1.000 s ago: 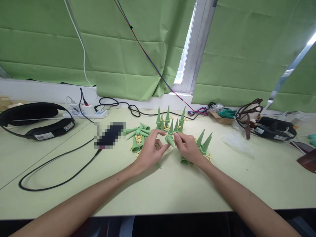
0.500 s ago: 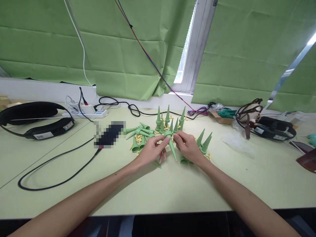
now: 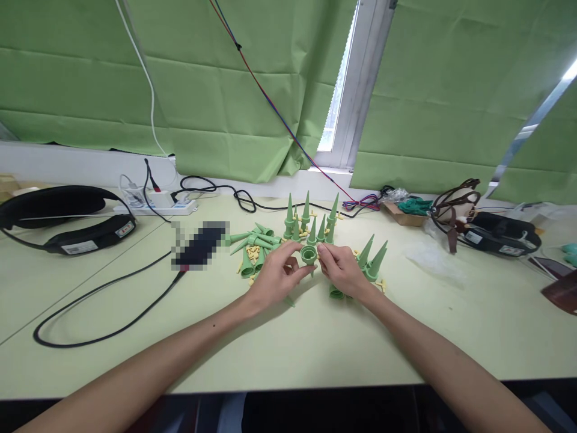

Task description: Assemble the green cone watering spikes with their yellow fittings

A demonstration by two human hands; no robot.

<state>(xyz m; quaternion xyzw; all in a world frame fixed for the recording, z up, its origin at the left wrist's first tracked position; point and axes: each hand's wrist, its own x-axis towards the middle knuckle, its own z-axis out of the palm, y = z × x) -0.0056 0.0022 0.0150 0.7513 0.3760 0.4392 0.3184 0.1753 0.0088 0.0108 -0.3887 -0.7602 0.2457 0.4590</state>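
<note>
A green plant watering spike is held above the table, its round hollow opening facing me and its point downward. My left hand grips it from the left, fingers and thumb around the rim. At its right side my right hand is closed in a pinch on a small yellow valve, mostly hidden by the fingers. Behind the hands, several green spikes stand points up. Left of them lies a heap of loose spikes with small yellow valves among them. More spikes stand beside my right wrist.
A pixelated dark device with a black cable lies to the left, near a black headset. At the back left is a power strip. On the right are a cardboard box, clear plastic and another black headset.
The spike in my left hand has been tipped, so its open end now faces me instead of its point. My left fingers have shifted around it; my right hand stays almost in place.
</note>
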